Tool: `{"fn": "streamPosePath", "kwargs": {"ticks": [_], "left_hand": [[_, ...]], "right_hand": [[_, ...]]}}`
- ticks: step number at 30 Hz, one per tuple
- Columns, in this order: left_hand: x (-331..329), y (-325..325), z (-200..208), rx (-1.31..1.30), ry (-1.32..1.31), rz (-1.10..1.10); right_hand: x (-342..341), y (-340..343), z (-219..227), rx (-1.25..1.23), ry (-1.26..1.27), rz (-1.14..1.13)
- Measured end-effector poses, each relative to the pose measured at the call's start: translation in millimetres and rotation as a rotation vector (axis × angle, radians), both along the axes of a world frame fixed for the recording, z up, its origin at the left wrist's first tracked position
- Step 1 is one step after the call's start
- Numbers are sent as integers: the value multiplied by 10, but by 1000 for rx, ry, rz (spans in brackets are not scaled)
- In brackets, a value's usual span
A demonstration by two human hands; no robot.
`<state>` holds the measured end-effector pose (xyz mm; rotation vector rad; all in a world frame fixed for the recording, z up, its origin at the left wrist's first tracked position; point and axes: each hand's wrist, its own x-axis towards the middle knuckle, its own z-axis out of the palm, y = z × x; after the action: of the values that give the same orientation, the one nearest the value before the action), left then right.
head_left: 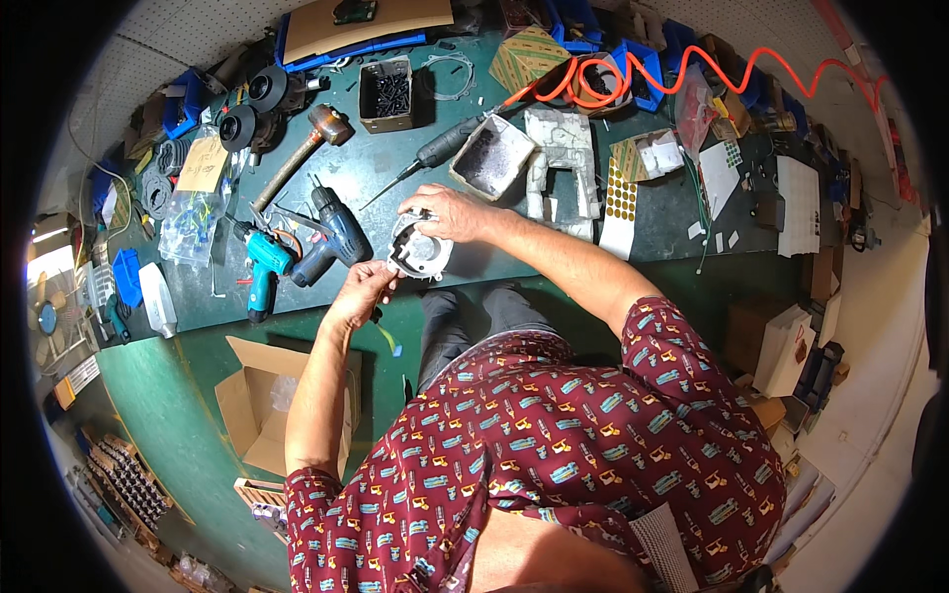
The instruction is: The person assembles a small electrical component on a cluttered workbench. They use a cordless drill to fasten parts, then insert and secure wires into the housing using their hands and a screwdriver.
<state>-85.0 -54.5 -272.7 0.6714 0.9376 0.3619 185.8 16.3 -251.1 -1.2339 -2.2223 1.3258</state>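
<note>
My right hand grips a round, hollow metal housing from its far side, fingers curled over the rim. The housing is silver-grey with dark parts inside and is held at the bench's front edge. At its near left side my left hand is closed in a pinch, fingertips against the rim. A short bundle of wires, yellow-green with a blue end, hangs below those fingers; its upper end is hidden by them. A dark cordless drill and a teal power driver lie left of my hands.
Beyond the housing lie a corded air tool with a coiled orange hose, a grey open box and a mallet. A small box of black screws stands farther back. An open carton sits below, left of my legs.
</note>
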Motion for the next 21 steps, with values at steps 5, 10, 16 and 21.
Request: {"fn": "streamPosePath", "kwargs": {"ticks": [5,10,16,21], "left_hand": [[211,-129,149,1066,787,-200],[125,-213,-38,573,509,-13],[-2,-18,-10,-173,-33,52],[-20,-3,-131,24,57,92]], "right_hand": [[36,-7,-9,1,30,-19],[28,8,21,9,17,-8],[25,-4,-31,22,24,-2],[10,1,5,11,43,2]]}}
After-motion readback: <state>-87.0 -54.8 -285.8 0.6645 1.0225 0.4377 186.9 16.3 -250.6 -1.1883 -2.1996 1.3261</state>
